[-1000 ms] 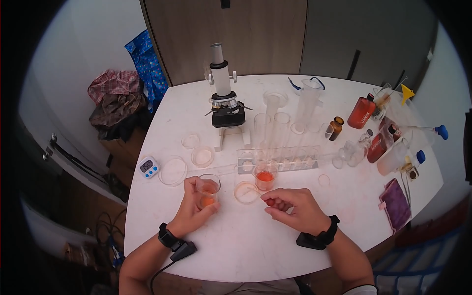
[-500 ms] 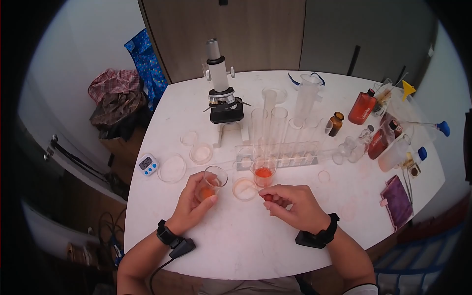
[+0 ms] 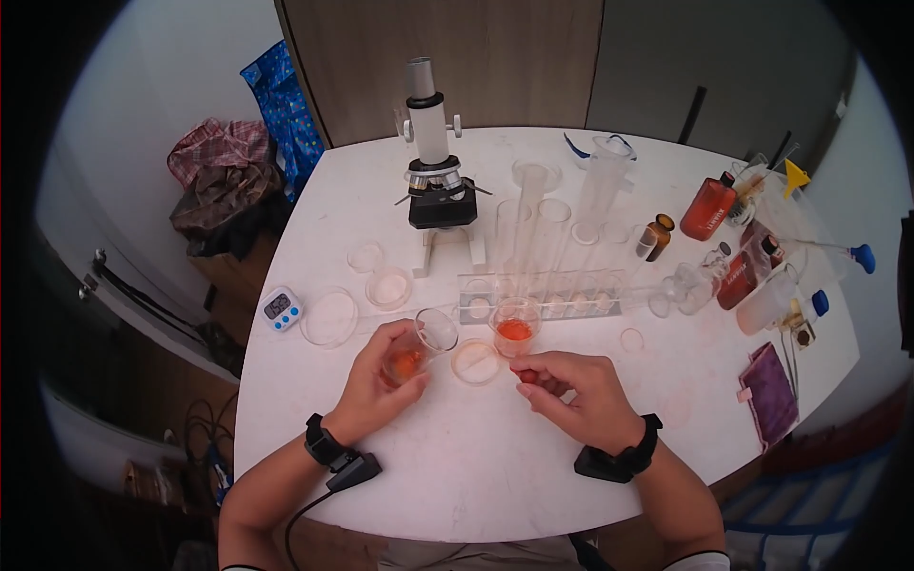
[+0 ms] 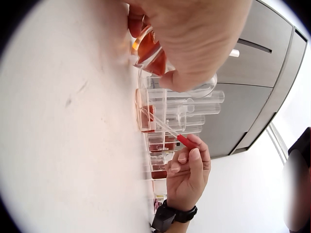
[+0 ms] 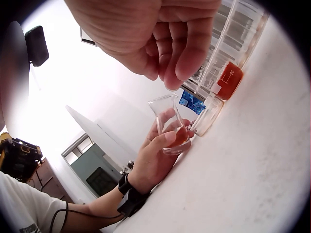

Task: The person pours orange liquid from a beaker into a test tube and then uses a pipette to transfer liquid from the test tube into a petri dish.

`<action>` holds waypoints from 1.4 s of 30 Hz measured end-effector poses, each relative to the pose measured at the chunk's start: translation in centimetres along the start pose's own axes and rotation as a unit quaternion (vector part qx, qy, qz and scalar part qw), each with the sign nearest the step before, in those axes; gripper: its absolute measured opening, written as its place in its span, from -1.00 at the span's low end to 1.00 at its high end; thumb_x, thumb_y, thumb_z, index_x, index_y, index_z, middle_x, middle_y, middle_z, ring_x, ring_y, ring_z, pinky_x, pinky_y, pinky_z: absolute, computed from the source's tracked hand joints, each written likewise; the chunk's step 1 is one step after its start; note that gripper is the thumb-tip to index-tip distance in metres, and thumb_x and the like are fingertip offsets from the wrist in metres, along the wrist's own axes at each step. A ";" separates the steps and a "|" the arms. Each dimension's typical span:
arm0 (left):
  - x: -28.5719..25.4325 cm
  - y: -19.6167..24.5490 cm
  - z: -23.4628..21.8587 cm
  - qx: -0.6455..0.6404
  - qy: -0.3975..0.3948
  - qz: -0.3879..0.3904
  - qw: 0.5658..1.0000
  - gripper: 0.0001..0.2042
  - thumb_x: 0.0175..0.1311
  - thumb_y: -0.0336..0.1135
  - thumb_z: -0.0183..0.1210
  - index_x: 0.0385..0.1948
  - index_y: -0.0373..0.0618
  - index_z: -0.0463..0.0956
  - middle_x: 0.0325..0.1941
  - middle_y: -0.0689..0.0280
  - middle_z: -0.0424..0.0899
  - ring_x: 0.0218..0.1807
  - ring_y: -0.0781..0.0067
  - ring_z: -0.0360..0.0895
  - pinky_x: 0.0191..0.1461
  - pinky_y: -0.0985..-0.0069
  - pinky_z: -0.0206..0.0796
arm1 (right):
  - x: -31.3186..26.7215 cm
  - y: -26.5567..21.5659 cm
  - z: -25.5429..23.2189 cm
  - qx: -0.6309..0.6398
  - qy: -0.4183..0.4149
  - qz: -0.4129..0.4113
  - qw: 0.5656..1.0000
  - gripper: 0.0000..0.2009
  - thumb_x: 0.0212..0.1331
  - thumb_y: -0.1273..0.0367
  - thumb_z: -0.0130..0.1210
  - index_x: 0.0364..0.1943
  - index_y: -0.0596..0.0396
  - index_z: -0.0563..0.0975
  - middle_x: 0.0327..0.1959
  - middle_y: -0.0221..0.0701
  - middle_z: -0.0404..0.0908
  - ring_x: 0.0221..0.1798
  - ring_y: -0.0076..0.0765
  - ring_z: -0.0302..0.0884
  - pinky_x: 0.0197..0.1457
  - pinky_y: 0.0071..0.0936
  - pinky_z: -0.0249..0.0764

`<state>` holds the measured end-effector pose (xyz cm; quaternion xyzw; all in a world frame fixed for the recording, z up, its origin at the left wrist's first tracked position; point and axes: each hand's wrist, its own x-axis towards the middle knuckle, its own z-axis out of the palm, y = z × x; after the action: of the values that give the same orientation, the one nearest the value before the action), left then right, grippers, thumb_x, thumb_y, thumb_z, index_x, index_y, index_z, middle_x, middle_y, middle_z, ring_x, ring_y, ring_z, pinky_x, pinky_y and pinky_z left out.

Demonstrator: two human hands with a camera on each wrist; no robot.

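My left hand (image 3: 376, 385) grips a wide-mouthed glass flask (image 5: 167, 121) with orange liquid low inside. The flask leans, its mouth toward the right in the head view. My right hand (image 3: 586, 400) pinches the red rubber bulb (image 4: 186, 141) of a dropper between thumb and fingers. The dropper's clear glass tube (image 4: 165, 126) slants down over a shallow petri dish (image 3: 476, 363) between the hands. Just behind the dish stands a plastic beaker (image 3: 516, 326) of red-orange liquid, near the right fingertips.
Behind the beaker is a clear rack (image 3: 571, 297) with test tubes, with a microscope (image 3: 436, 181) to its left. Petri dishes (image 3: 388, 287) and a timer (image 3: 282, 309) lie at left. Red bottles (image 3: 708, 206), a brown bottle (image 3: 659, 236) and a purple pouch (image 3: 769, 388) are at right.
The flask in my left hand has tipped further to the right, its mouth swinging toward the petri dish. My right hand keeps its pinch on the dropper bulb, almost in place.
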<state>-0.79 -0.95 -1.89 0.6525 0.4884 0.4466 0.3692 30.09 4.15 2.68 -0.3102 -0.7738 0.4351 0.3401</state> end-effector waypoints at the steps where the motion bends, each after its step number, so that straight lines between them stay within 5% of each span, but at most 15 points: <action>1: 0.2 -0.2 0.0 0.016 0.002 0.031 0.999 -0.34 0.28 -0.63 0.28 0.44 -0.10 0.29 0.26 0.25 0.42 0.30 0.40 0.46 0.37 0.46 0.38 | 0.0 -0.3 -0.1 -0.029 0.002 -0.017 0.999 -0.76 0.34 0.48 0.30 0.05 0.19 0.66 -0.31 -0.32 0.74 -0.37 -0.44 0.68 -0.24 -0.51 0.63; 8: 0.0 1.2 -0.3 0.024 0.007 -0.009 1.000 -0.36 0.27 -0.57 0.37 0.42 -0.14 0.38 0.28 0.22 0.34 0.36 0.34 0.40 0.40 0.44 0.37 | 0.2 -0.8 0.1 -0.055 -0.006 -0.033 0.998 -0.75 0.32 0.49 0.32 0.05 0.18 0.67 -0.27 -0.29 0.74 -0.34 -0.40 0.72 -0.24 -0.53 0.64; 17: -0.2 0.7 0.2 -0.009 0.022 0.029 0.999 -0.45 0.30 -0.48 0.39 0.33 -0.15 0.42 0.26 0.15 0.39 0.24 0.33 0.46 0.33 0.40 0.39 | 0.3 -1.2 0.1 -0.065 0.002 -0.014 0.998 -0.74 0.23 0.57 0.34 0.00 0.24 0.71 -0.30 -0.29 0.77 -0.37 -0.49 0.73 -0.23 -0.60 0.63; 20: -0.4 0.9 0.1 -0.028 0.011 0.006 1.000 -0.47 0.29 -0.52 0.38 0.28 -0.21 0.39 0.27 0.20 0.38 0.33 0.33 0.44 0.45 0.36 0.31 | 0.3 -1.0 0.2 -0.058 0.007 -0.015 0.998 -0.74 0.22 0.58 0.33 0.01 0.24 0.71 -0.29 -0.30 0.78 -0.37 -0.50 0.74 -0.24 -0.60 0.62; 26: -0.2 1.2 -0.4 0.032 -0.021 0.052 0.998 -0.45 0.24 -0.53 0.41 0.28 -0.16 0.44 0.22 0.16 0.49 0.27 0.29 0.50 0.41 0.37 0.35 | 0.3 -1.0 0.2 -0.077 0.002 -0.015 0.997 -0.72 0.24 0.60 0.31 0.04 0.26 0.68 -0.28 -0.28 0.78 -0.37 -0.51 0.77 -0.23 -0.60 0.64; 28: -0.1 1.0 -0.3 0.025 -0.005 0.071 0.997 -0.47 0.24 -0.49 0.42 0.27 -0.15 0.51 0.19 0.16 0.56 0.17 0.25 0.55 0.25 0.41 0.41 | 0.1 -0.8 0.3 -0.045 0.013 0.016 0.999 -0.73 0.28 0.55 0.33 0.05 0.21 0.66 -0.29 -0.32 0.77 -0.37 -0.51 0.73 -0.25 -0.58 0.65; 42: 0.0 2.0 -0.4 0.060 -0.032 0.059 0.996 -0.45 0.26 -0.46 0.43 0.32 -0.12 0.53 0.19 0.14 0.55 0.14 0.25 0.57 0.23 0.42 0.46 | 0.1 -0.9 0.6 -0.056 0.006 0.007 0.998 -0.74 0.30 0.56 0.32 0.05 0.22 0.66 -0.29 -0.33 0.76 -0.38 -0.53 0.70 -0.26 -0.61 0.62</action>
<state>-0.55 -1.45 0.03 0.7153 0.4626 0.4165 0.3178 29.42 3.57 3.25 -0.3365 -0.7930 0.3913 0.3237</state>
